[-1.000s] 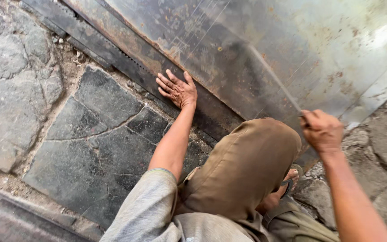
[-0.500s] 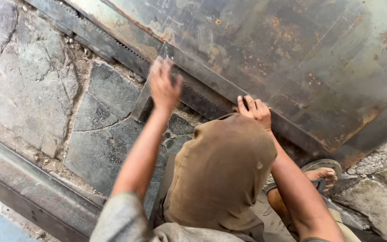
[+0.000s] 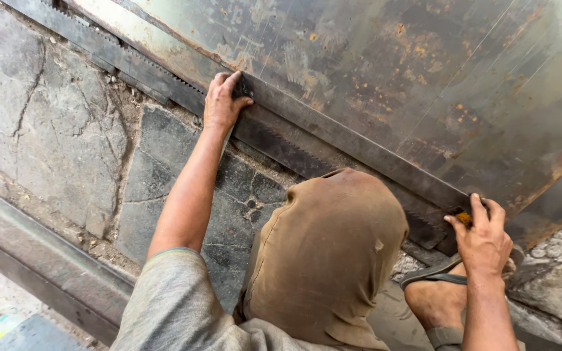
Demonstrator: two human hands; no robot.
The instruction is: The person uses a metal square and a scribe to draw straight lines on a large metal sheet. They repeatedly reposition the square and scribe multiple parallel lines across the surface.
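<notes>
The large rusted metal sheet runs out of frame at twelve and three o'clock, its full extent unseen. The flat steel bar along its lower edge is covered at ten o'clock by the left hand and at four o'clock by the right hand, whose fingers hide most of a small yellow object too little exposed to identify. A raised knee in brown cloth conceals the stone floor behind it. The sandalled foot is cut off at six o'clock.
</notes>
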